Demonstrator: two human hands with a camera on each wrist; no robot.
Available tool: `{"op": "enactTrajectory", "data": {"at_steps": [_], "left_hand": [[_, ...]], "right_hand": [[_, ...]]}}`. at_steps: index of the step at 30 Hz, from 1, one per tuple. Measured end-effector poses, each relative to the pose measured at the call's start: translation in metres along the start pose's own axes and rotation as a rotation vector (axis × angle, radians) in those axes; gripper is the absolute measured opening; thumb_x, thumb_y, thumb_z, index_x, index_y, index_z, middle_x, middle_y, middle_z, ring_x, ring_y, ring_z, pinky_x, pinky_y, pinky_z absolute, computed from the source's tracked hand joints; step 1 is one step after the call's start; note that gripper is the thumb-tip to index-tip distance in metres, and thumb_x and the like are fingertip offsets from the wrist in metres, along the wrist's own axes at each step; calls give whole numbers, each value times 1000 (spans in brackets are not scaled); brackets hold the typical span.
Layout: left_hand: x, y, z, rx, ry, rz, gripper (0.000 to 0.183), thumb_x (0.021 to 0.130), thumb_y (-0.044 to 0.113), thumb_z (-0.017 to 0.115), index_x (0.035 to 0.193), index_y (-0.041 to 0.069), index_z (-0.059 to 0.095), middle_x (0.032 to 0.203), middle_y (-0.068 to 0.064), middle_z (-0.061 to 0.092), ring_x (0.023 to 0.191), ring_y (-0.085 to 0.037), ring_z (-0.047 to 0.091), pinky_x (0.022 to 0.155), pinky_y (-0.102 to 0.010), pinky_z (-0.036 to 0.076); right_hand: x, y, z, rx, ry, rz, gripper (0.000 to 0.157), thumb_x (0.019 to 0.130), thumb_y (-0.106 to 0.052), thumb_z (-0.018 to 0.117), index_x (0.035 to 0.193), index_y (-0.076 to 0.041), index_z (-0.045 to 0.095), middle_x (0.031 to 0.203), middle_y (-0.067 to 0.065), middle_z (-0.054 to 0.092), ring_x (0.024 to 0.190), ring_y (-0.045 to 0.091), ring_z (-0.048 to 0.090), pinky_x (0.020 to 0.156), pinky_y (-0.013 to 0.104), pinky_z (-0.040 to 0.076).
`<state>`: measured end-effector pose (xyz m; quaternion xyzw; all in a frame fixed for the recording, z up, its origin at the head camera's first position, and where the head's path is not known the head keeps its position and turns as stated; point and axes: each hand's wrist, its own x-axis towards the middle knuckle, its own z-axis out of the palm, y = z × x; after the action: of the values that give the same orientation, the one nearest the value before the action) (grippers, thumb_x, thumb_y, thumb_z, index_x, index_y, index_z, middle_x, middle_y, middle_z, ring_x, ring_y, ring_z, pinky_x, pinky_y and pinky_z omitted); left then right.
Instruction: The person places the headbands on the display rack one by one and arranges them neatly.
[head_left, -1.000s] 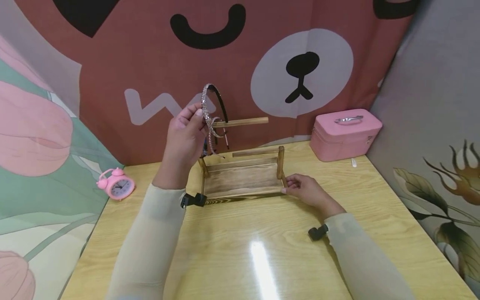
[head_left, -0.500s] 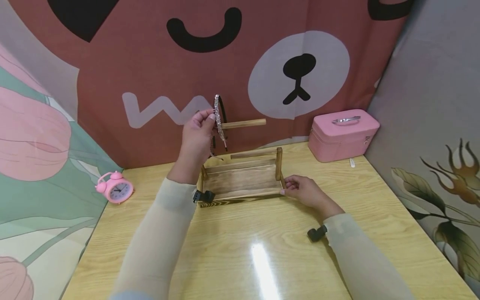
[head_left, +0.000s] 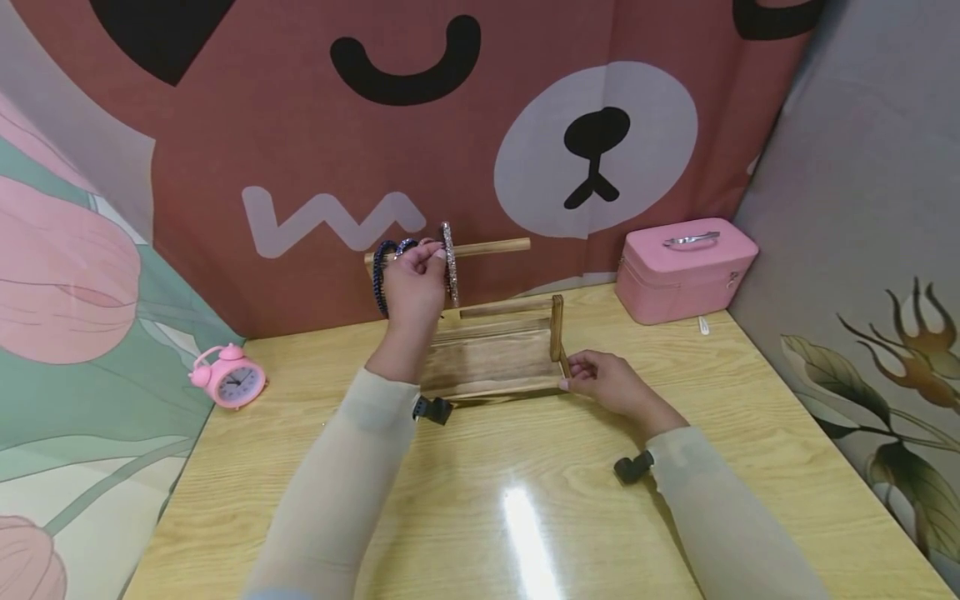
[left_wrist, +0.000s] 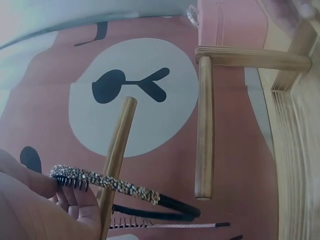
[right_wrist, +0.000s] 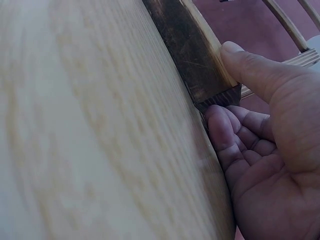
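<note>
My left hand (head_left: pixel 411 292) pinches a rhinestone-covered headband (head_left: pixel 452 271) near its top, at the upper rod (head_left: pixel 495 247) of a small wooden rack (head_left: pixel 491 362). In the left wrist view the headband (left_wrist: pixel 120 185) crosses the rod (left_wrist: pixel 117 137), its two ends pointing away from the hand. A dark blue headband (head_left: pixel 379 279) hangs at the rod's left end, with other hair bands partly hidden behind my left hand. My right hand (head_left: pixel 611 382) holds the rack's front right corner. From the right wrist, thumb and fingers show on either side of that wooden corner (right_wrist: pixel 210 75).
On the table (head_left: pixel 570 517), a pink alarm clock (head_left: pixel 235 383) stands at the left. A pink case (head_left: pixel 686 275) with a metal handle is at the back right, with a small white hair clip (head_left: pixel 703 326) before it. A printed cloth hangs close behind the rack.
My left hand has moved right and down with the rhinestone headband, bringing it lower along the upper rod. The blue bands at the left now show. My right hand stays at the rack's corner.
</note>
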<state>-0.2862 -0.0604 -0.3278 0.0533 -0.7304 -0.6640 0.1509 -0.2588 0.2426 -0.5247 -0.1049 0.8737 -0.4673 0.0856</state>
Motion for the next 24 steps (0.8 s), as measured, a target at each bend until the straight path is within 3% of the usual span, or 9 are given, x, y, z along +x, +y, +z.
{"op": "enactTrajectory", "data": {"at_steps": [5, 12, 20, 24], "left_hand": [[-2, 0, 1, 123, 33, 49, 23, 109, 15, 68, 120, 0, 80, 113, -17, 81, 93, -13, 71, 74, -19, 56], [-5, 0, 2, 197, 13, 40, 23, 109, 18, 68, 120, 3, 82, 112, -15, 82, 95, -18, 74, 78, -26, 60], [-2, -1, 4, 153, 13, 0, 23, 109, 16, 68, 120, 2, 82, 113, -17, 82, 86, -10, 71, 70, -18, 56], [1, -2, 4, 98, 14, -28, 22, 109, 13, 68, 120, 0, 81, 112, -19, 82, 75, -6, 69, 71, -24, 62]], "right_hand": [[0, 0, 0, 4, 1, -5, 53, 101, -32, 82, 139, 2, 68, 125, 17, 72, 112, 26, 68, 99, 40, 59], [1, 0, 1, -3, 7, -5, 49, 100, -30, 82, 136, 1, 69, 122, 14, 72, 108, 23, 68, 93, 31, 59], [2, 1, 1, 5, 5, -6, 48, 101, -29, 81, 137, 0, 69, 122, 14, 73, 108, 24, 68, 92, 30, 58], [2, 2, 1, 6, 3, 1, 50, 101, -29, 82, 138, 1, 68, 123, 14, 72, 109, 24, 68, 94, 33, 59]]}}
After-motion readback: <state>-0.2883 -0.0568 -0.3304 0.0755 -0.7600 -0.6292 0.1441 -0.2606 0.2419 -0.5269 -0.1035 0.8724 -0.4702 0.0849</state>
